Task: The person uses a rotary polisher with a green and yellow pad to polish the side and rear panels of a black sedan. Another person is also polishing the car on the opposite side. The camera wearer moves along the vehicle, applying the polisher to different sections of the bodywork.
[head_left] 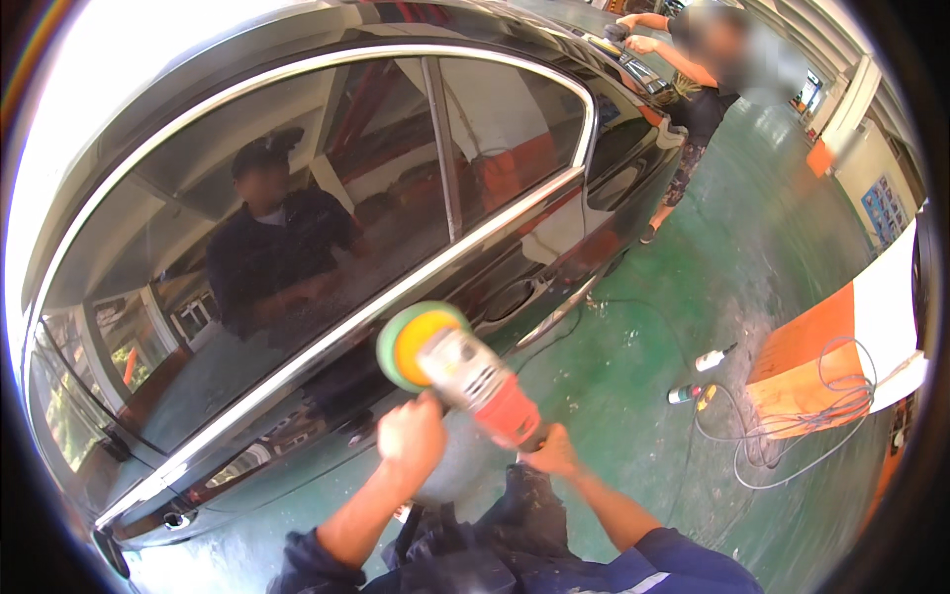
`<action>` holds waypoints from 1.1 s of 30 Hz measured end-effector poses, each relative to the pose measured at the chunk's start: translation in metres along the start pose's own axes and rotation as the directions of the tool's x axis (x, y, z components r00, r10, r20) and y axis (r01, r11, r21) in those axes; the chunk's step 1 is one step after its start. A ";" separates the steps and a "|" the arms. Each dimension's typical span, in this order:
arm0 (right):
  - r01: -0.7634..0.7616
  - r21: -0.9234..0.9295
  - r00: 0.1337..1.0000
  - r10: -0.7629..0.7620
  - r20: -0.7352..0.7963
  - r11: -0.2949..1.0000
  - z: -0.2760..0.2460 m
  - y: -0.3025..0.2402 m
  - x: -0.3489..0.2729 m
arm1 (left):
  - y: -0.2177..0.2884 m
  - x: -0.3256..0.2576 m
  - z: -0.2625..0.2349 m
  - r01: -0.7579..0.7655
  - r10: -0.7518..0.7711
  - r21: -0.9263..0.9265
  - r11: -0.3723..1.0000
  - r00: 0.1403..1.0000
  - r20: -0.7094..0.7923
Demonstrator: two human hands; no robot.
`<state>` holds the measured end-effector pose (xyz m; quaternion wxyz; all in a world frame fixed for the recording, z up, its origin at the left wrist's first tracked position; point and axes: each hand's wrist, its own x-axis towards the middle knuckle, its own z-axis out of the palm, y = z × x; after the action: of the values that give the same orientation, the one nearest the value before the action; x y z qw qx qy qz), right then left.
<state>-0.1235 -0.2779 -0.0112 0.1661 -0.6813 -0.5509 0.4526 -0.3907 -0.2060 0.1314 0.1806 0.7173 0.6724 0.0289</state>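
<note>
A red and white car polisher (482,386) with a yellow and green round pad (421,342) is between my two hands. My left hand (412,433) is closed just below the polisher's head, around what seems to be a side handle. At the back end my right hand (551,453) wraps the rear grip. The pad is at the side of a black car (327,391), just below the chrome window trim (381,287). Whether it touches the paint, I cannot tell. The dark side window (297,188) mirrors a person in a cap.
Another person (701,109) works with a tool at the car's far end. On the green floor (633,436) stand an orange and white pillar (811,346), a coiled grey cable (767,445), a white bottle (712,358) and a dark bottle (681,395). A thin black cable runs near the car.
</note>
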 end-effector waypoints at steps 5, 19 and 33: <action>-0.101 0.226 0.973 0.144 -0.182 0.969 -0.068 0.009 0.020 | 0.092 0.102 -0.024 -0.258 0.249 0.105 0.960 0.964 0.088; 0.045 -0.060 0.999 -0.045 0.007 0.997 0.000 0.022 -0.009 | 0.022 -0.008 -0.026 0.017 -0.027 0.116 0.993 0.997 0.077; -0.304 0.167 0.952 0.305 0.018 0.938 -0.190 -0.036 0.039 | 0.164 0.161 -0.045 -0.284 0.275 0.055 0.957 0.952 0.131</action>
<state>0.0063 -0.1790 0.0991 0.1531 -0.7437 -0.3982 0.5147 -0.2313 -0.0446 0.1896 0.1891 0.8118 0.5522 -0.0144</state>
